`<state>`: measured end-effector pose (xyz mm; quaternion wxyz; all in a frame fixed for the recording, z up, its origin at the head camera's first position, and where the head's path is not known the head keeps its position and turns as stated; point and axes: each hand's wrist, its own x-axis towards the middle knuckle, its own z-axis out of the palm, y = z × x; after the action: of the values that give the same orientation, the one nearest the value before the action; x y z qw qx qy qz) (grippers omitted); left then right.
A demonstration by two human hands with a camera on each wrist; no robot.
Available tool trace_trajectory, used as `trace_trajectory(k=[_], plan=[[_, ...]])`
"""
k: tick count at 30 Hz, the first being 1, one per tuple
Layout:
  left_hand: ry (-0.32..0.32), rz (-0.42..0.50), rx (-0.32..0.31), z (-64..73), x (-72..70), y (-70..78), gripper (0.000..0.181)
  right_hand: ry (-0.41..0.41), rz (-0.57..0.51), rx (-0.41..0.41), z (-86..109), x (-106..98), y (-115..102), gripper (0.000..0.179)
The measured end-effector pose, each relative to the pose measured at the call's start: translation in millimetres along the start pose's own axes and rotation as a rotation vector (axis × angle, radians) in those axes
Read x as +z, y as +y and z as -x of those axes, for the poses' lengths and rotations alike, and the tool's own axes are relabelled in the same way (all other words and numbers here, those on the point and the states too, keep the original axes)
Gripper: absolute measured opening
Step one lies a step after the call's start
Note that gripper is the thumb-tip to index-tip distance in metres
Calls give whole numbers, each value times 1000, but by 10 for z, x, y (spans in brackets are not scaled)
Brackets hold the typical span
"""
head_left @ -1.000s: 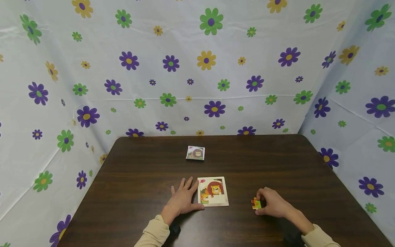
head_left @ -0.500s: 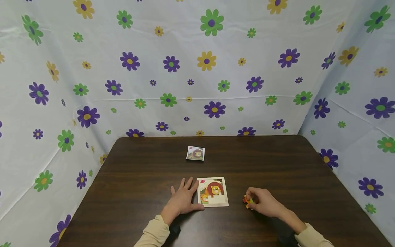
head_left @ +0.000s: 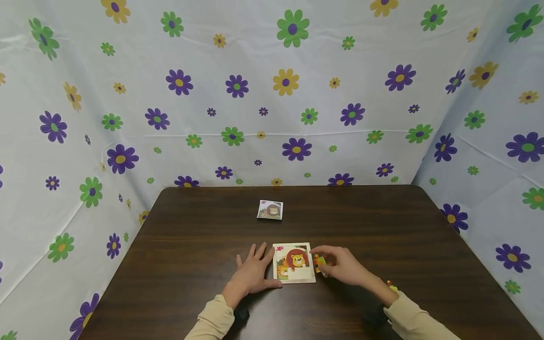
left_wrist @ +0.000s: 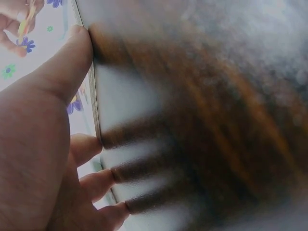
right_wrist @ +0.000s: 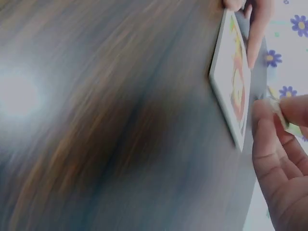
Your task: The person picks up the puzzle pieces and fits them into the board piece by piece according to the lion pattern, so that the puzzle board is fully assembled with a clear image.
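Observation:
A square wooden lion puzzle board lies on the table, part of its picture filled in and a pale bare area at the lower right. Spread out flat, my left hand rests on the table, its thumb and index finger at the board's left side. At the board's right edge, my right hand pinches a red, yellow and green puzzle piece between thumb and fingers. The right wrist view shows that puzzle piece edge-on and blurred, apart from the board.
Beyond the board lies a small lion picture card. Another puzzle piece is partly hidden behind my right wrist. The dark wooden table ends at a flower-patterned cloth at the back and sides.
My right hand has moved left with the puzzle piece, up to the board's right edge. Another piece now shows beside the right wrist. The left hand has stayed in place.

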<state>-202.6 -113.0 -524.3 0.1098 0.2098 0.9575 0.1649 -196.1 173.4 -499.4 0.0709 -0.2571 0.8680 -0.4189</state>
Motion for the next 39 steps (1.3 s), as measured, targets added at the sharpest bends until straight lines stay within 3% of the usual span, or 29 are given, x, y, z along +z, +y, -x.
trace_trajectory(k=[8, 16, 21, 32, 39], plan=[[-10, -6, -4, -1, -3, -3, 96, 64, -66, 72, -212, 233, -116, 7], [-10, 8, -4, 0, -21, 13, 96, 146, -223, 298, -261, 413, -161, 13], [-11, -5, -5, -4, -16, 6, 96, 165, -269, 381, -270, 482, -174, 14], [-13, 5, -9, -2, -10, 6, 96, 166, -214, 429, -293, 618, -226, 20], [-17, -5, -12, -14, -9, 0, 96, 153, -147, 420, -272, 591, -232, 25]])
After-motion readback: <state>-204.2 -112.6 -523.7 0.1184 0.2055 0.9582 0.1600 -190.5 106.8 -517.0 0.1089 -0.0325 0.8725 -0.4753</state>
